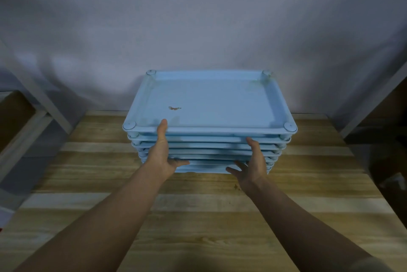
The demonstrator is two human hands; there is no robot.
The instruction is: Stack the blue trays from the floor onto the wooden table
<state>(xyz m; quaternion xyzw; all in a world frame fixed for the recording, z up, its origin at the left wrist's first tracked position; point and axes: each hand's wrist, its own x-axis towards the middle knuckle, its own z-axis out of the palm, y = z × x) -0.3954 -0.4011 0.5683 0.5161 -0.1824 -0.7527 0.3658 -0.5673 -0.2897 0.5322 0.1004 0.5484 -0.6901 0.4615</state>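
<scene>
A stack of several light blue trays (pixel 209 100) stands on the wooden table (pixel 198 216), towards its far edge by the wall. The top tray has a small brown stain (pixel 174 108) and round pegs at its corners. My left hand (pixel 163 152) lies flat against the stack's front edges, left of the middle, with the thumb up on the top tray's rim and the fingers stretched along the lower trays. My right hand (pixel 253 166) is against the front edges on the right, with the thumb raised and the fingers spread near the bottom trays. Neither hand holds anything.
A grey wall (pixel 198 18) rises right behind the stack. Slanted white frame beams stand at the left (pixel 44 104) and the right (pixel 370 104) of the table. Dim, unclear objects lie on the floor at the right (pixel 389 170).
</scene>
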